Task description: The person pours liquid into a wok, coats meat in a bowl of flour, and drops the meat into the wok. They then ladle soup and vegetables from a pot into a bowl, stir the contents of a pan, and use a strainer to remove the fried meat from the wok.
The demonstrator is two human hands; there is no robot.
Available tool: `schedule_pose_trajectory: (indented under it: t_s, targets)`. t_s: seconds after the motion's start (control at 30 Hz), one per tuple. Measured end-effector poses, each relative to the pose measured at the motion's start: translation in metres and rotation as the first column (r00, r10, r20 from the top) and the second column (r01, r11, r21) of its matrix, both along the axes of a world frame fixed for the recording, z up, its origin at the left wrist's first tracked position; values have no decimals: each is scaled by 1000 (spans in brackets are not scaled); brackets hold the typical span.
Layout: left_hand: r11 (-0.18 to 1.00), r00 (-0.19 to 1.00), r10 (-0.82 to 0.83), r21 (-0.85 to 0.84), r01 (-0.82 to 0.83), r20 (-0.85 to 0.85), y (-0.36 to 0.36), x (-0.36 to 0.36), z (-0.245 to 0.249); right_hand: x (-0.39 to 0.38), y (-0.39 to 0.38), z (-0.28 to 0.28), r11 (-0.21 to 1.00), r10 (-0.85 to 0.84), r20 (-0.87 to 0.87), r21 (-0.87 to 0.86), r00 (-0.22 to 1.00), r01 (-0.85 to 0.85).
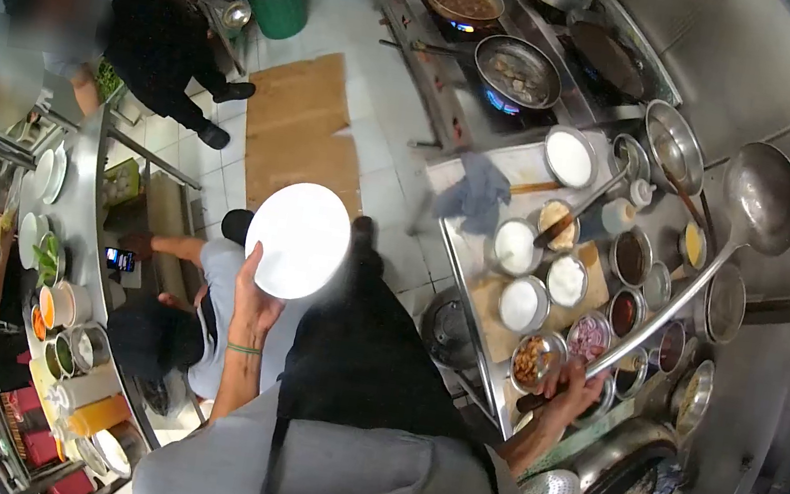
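Note:
My left hand (256,300) holds a round white plate (299,242) by its lower left edge, over the floor in front of me. The plate shows nothing on it. On the right, my right hand (568,393) grips the handle of a large metal ladle (764,199), whose bowl is raised at the upper right. Beneath that hand are bowls of ingredients, among them chopped red onion (588,336) and a brown chopped ingredient (533,360). Bowls of white contents (517,247) stand farther left on the counter.
Pans (518,71) sit over lit blue burners at the top. A person (159,22) in a dark apron stands upper left; another crouches beside the left counter (84,193). A green bin (276,6) and flattened cardboard (296,122) are on the floor. A blue cloth (475,194) lies by the bowls.

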State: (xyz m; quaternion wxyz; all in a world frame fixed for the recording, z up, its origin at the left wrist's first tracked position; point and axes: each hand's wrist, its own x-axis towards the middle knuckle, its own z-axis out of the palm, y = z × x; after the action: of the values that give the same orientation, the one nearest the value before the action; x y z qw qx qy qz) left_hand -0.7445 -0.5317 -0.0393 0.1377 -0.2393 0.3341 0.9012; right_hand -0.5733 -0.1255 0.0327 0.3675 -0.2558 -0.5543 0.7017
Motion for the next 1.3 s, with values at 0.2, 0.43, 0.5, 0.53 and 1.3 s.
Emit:
schedule_pose_trajectory:
  t_s: [0.2,0.43,0.5,0.53,1.3]
  targets:
    - [1000,998,23,-8,-22,51,-2,-141,-53,-156,27,58,932,-59,26,359,998,46]
    - [983,994,-112,-147,112,4,-44,-314,-16,-390,-10,115,980,127,-282,181,951,-77]
    - [976,989,-147,-163,141,-28,-54,-348,3,-424,-14,111,985,51,-169,170,984,-22]
    - [969,985,-167,-190,156,-45,-61,-364,4,-434,-10,112,986,28,-107,166,994,-9]
    - [949,970,-238,-224,222,-48,22,-623,25,-816,284,123,267,-483,403,913,777,-308]
